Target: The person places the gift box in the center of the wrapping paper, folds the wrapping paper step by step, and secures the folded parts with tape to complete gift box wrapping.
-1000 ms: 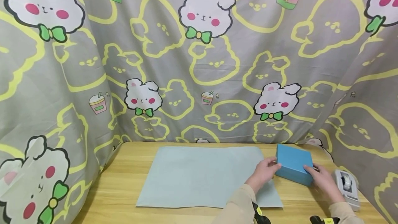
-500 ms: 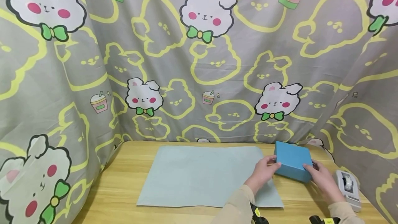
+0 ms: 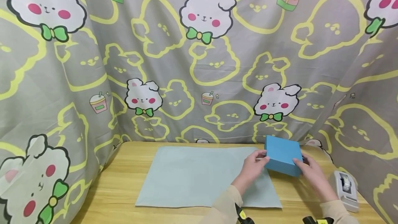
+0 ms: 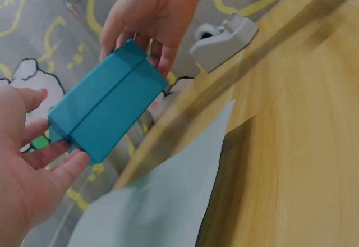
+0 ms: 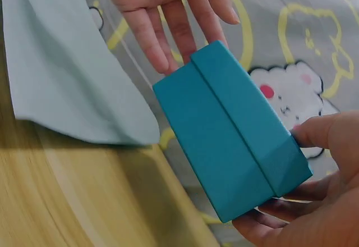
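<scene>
A blue lidded box [image 3: 283,152] is held between both hands above the right part of the table, clear of its surface. The left hand [image 3: 252,167] grips its left end, thumb near the top edge and fingers along the side. At the opposite end the right hand [image 3: 313,174] holds it the same way. Both wrist views show the seam between lid and base on the box [image 4: 109,101], with the fingers of the left hand [image 4: 33,168] and right hand [image 5: 314,185] at its ends. Beneath and to the left lies a pale blue-grey sheet [image 3: 199,179].
A white tape dispenser [image 3: 346,189] stands at the table's right edge, beside the right forearm. The wooden table [image 3: 115,189] borders a patterned curtain [image 3: 199,65] at the back and sides. One sheet corner lifts off the table in the left wrist view.
Both hands have lifted the blue box off the table and carried it left, toward the sheet. The sheet and the tape dispenser stay in place.
</scene>
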{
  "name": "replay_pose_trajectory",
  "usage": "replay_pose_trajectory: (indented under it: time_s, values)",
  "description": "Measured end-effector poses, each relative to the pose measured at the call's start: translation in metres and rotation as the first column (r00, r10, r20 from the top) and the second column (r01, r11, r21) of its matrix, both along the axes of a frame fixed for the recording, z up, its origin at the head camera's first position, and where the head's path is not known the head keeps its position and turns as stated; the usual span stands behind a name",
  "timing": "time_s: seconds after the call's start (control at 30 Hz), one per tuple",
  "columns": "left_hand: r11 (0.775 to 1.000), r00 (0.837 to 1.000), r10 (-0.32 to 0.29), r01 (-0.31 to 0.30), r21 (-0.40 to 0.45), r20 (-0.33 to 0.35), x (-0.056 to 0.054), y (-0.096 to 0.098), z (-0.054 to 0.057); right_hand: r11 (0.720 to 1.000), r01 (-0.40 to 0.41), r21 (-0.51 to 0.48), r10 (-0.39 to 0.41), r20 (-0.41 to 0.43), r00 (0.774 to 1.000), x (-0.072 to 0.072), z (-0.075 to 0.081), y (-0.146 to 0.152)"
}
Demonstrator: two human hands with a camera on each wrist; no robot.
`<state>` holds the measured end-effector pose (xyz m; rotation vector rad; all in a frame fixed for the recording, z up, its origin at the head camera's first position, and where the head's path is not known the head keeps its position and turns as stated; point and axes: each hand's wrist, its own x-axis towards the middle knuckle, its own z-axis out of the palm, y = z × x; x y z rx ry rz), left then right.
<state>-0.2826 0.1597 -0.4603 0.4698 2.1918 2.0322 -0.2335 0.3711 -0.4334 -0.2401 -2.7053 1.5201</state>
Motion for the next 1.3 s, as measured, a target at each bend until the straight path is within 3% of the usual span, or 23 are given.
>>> replay_pose_trajectory:
  time_s: [0.2,0.47,0.93,1.3]
  values:
    - [1.000,1.000,0.009,-0.009,0.016,-0.004,0.004,-0.022,0.006,0.999,-0.034,0.013,0.035,-0.056,0.998,0.005,0.005,-0.019]
    - [0.998,0.997,0.015,-0.020,-0.061,-0.078,0.008,-0.057,0.014,0.999,-0.054,-0.004,0.053,-0.098,0.994,0.007,0.013,-0.048]
    - [0.993,0.989,0.025,-0.042,-0.110,-0.147,0.014,-0.132,0.026,0.994,-0.082,-0.069,0.071,-0.141,0.987,-0.004,0.020,-0.117]
    - [0.988,0.981,0.117,-0.132,-0.087,-0.153,0.019,-0.187,0.018,0.992,-0.115,-0.047,0.104,-0.187,0.977,-0.018,0.011,-0.171]
